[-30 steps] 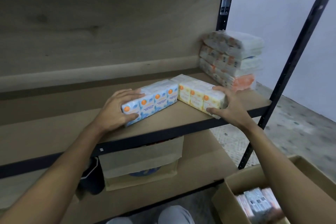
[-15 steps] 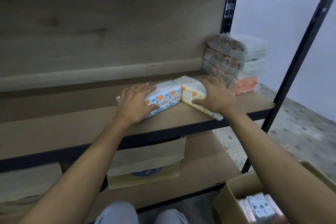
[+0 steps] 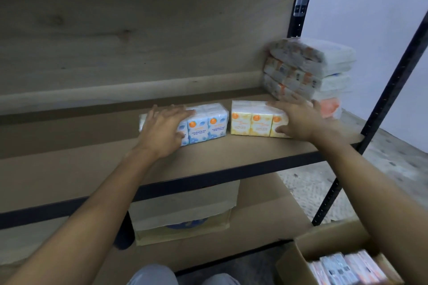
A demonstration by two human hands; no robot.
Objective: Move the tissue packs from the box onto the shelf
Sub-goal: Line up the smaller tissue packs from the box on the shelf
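A blue tissue pack (image 3: 206,127) and a yellow tissue pack (image 3: 250,122) stand side by side on the middle shelf board (image 3: 92,157), a small gap between them. My left hand (image 3: 162,129) holds the blue pack's left end, fingers laid over its top and thumb on its front. My right hand (image 3: 298,120) holds the yellow pack's right end the same way. The cardboard box (image 3: 324,245) sits on the floor at the lower right, with several more packs (image 3: 342,268) in it.
A stack of wrapped tissue packs (image 3: 308,69) fills the shelf's back right corner, just behind my right hand. A black upright post (image 3: 370,122) frames the right side. A brown carton (image 3: 185,213) sits on the lower shelf. The shelf's left part is bare board.
Both packs slid back from the shelf's front edge and now stand square to it with a gap between them. My hands moved with them, fingers flatter on top.
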